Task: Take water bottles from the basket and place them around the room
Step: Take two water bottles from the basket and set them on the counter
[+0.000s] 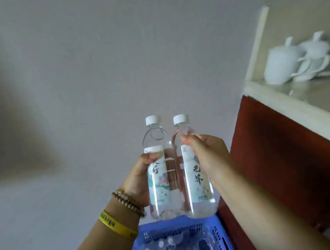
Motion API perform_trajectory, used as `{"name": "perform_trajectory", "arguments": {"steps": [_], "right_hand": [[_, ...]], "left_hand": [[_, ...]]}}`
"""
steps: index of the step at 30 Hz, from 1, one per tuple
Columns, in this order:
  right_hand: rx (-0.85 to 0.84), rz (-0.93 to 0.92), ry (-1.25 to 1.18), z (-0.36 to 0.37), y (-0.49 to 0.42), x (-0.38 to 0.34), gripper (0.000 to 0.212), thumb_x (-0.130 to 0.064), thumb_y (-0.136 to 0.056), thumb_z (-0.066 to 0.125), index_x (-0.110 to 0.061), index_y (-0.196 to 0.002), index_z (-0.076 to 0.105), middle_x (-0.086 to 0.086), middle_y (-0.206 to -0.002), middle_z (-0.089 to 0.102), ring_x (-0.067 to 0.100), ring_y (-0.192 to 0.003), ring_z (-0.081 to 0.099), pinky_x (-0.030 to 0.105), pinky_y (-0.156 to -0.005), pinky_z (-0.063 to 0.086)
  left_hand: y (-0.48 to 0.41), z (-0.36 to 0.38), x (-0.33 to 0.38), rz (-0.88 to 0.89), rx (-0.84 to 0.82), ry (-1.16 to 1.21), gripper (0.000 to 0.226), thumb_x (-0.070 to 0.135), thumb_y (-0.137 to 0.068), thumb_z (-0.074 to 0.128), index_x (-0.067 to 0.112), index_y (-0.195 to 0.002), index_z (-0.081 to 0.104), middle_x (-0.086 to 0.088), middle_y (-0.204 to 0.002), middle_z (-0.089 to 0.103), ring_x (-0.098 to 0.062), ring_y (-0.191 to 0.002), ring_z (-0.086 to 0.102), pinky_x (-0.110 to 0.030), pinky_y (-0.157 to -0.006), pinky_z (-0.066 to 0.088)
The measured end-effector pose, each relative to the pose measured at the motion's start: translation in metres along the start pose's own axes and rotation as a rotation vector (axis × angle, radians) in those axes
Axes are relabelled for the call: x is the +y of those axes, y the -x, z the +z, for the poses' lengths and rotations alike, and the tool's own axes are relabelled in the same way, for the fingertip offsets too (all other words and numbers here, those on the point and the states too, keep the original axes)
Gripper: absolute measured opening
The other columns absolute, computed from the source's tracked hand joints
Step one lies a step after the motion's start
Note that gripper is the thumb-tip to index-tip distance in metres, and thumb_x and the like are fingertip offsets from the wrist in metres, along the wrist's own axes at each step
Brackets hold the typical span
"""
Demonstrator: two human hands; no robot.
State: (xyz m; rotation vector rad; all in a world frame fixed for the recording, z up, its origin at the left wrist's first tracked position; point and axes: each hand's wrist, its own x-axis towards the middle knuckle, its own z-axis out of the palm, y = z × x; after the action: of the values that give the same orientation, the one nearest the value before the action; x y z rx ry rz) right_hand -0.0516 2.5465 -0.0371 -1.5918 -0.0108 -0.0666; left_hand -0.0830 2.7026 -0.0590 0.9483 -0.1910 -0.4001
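The left hand (138, 176) has its fingers (150, 155) curled round the label of a clear plastic water bottle (157, 183) with a white cap. The right hand (206, 153) grips a second clear plastic bottle (197, 178) higher up, thumb at its shoulder. Both bottles are upright, long axes vertical, touching side by side just above the blue perforated plastic basket (223, 235), in which more bottles lie. The bench (313, 98), pale-topped with a red-brown side, lies to the right and above the bottles' bases, so the right hand is nearer and its bottle would probably go up there first, base down. White lidded ceramic cups (278, 65) stand toward the bench's back, with bare top between them and its near edge. A plain grey wall (98, 51) lies behind.
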Motion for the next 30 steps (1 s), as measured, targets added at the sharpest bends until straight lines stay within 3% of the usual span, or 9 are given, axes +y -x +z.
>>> {"name": "perform_trajectory", "arguments": {"steps": [4,8,11,15,17,21,24,27,30], "right_hand": [[0.1,-0.11,-0.02,-0.057,0.032,-0.061,0.037,-0.05,-0.056,0.068,-0.019,-0.048,0.049,-0.007,-0.042,0.043,0.01,-0.038,0.041,0.014,-0.04,0.033],[0.152,-0.165,-0.034,-0.131,0.06,-0.112,0.053,-0.056,-0.044,0.067,-0.007,-0.065,0.064,0.005,-0.061,0.06,0.018,-0.055,0.057,0.032,-0.06,0.048],[0.209,-0.262,-0.055,-0.202,0.079,-0.137,0.053,-0.053,-0.046,0.069,-0.007,-0.071,0.065,0.005,-0.065,0.063,0.019,-0.057,0.061,0.034,-0.059,0.054],[0.251,-0.299,-0.002,-0.309,0.1,-0.157,0.029,-0.049,-0.05,0.069,-0.021,-0.056,0.065,0.002,-0.056,0.061,0.019,-0.05,0.06,0.032,-0.056,0.052],[0.277,-0.29,0.02,-0.359,0.106,-0.159,0.027,-0.047,-0.053,0.069,-0.023,-0.049,0.061,0.003,-0.056,0.06,0.02,-0.05,0.06,0.032,-0.055,0.051],[0.344,-0.308,-0.012,-0.44,0.101,-0.151,0.039,-0.049,-0.049,0.068,-0.016,-0.068,0.06,0.009,-0.063,0.055,0.021,-0.054,0.055,0.032,-0.057,0.047],[0.411,-0.305,-0.028,-0.486,0.079,-0.148,0.038,-0.048,-0.047,0.069,-0.015,-0.063,0.059,0.005,-0.058,0.056,0.019,-0.052,0.057,0.032,-0.057,0.048],[0.433,-0.324,-0.045,-0.519,0.042,-0.142,0.033,-0.047,-0.049,0.07,-0.018,-0.053,0.055,0.001,-0.054,0.056,0.019,-0.053,0.058,0.034,-0.059,0.049],[0.43,-0.365,-0.044,-0.537,0.002,-0.139,0.034,-0.049,-0.05,0.07,-0.018,-0.056,0.058,0.004,-0.059,0.058,0.022,-0.059,0.059,0.042,-0.065,0.053]], "left_hand": [[-0.002,0.083,0.018,0.041,-0.173,-0.107,0.06,0.041,-0.043,0.085,0.009,-0.092,0.072,-0.013,-0.084,0.071,-0.025,-0.072,0.067,-0.037,-0.068,0.056],[-0.013,0.172,0.016,0.092,-0.261,-0.153,0.056,0.041,-0.04,0.086,0.01,-0.085,0.072,-0.011,-0.078,0.07,-0.024,-0.068,0.065,-0.036,-0.069,0.054],[-0.031,0.243,-0.002,0.117,-0.298,-0.169,0.057,0.042,-0.039,0.085,0.01,-0.084,0.07,-0.01,-0.08,0.067,-0.025,-0.07,0.063,-0.036,-0.07,0.053],[-0.063,0.34,-0.047,0.107,-0.339,-0.173,0.06,0.047,-0.036,0.086,0.01,-0.08,0.067,-0.009,-0.079,0.063,-0.024,-0.07,0.061,-0.035,-0.069,0.054],[-0.083,0.38,-0.072,0.1,-0.383,-0.165,0.068,0.054,-0.039,0.084,0.009,-0.085,0.065,-0.01,-0.082,0.063,-0.024,-0.072,0.063,-0.036,-0.069,0.055],[-0.128,0.437,-0.115,0.079,-0.435,-0.184,0.058,0.065,-0.056,0.068,0.012,-0.08,0.07,-0.008,-0.078,0.066,-0.021,-0.067,0.064,-0.034,-0.069,0.054],[-0.166,0.468,-0.131,0.086,-0.399,-0.251,0.054,0.062,-0.072,0.049,0.012,-0.076,0.07,-0.006,-0.072,0.066,-0.019,-0.061,0.063,-0.03,-0.062,0.054],[-0.209,0.487,-0.136,0.077,-0.443,-0.308,0.054,0.063,-0.067,0.06,0.011,-0.078,0.069,-0.006,-0.071,0.067,-0.019,-0.061,0.064,-0.03,-0.062,0.055],[-0.251,0.489,-0.129,0.107,-0.439,-0.338,0.058,0.063,-0.056,0.072,0.01,-0.079,0.069,-0.008,-0.073,0.066,-0.022,-0.064,0.063,-0.031,-0.063,0.054]]}}
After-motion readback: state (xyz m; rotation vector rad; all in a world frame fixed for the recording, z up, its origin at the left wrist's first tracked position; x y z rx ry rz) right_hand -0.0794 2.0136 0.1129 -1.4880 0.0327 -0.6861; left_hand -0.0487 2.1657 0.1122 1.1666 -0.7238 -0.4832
